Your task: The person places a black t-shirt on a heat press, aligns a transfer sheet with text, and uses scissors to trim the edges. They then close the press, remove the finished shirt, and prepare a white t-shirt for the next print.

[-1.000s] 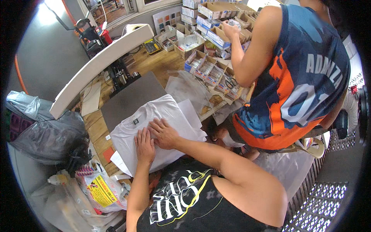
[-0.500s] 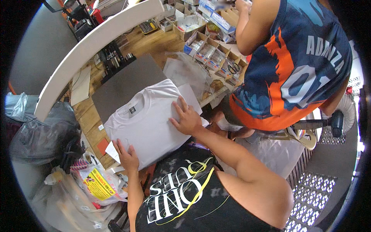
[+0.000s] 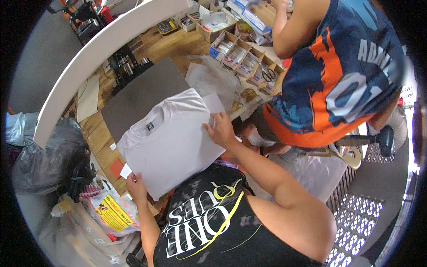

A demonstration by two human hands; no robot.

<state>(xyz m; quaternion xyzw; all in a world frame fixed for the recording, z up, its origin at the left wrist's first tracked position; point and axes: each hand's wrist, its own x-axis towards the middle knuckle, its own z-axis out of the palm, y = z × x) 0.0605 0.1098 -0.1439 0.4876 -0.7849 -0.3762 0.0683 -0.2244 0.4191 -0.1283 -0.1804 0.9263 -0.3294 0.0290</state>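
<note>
A pale white T-shirt (image 3: 171, 138) lies spread over a dark grey flat board (image 3: 142, 86), its collar toward the far left. At the shirt's near left edge, my left hand (image 3: 136, 184) is closed on the fabric, beside a white sheet corner (image 3: 126, 171) that sticks out there. My right hand (image 3: 221, 130) pinches the shirt's right edge between thumb and fingers. Another white sheet part (image 3: 214, 102) shows past that edge, just beyond my right hand. Whether both parts belong to one sheet is hidden under the shirt.
A curved white bar (image 3: 98, 53) arches over the wooden table (image 3: 98, 135). Cardboard boxes (image 3: 242, 58) with small packets and scissors (image 3: 268, 74) stand at the back. Clear plastic (image 3: 209, 80) lies beside the board. A co-worker (image 3: 329, 80) is close on the right; filled bags (image 3: 111, 213) crowd the left.
Both hands lay flat on the shirt's top; now they grip its left and right edges. My left hand moved down and left, the right slightly outward. The shirt's near edge has shifted.
</note>
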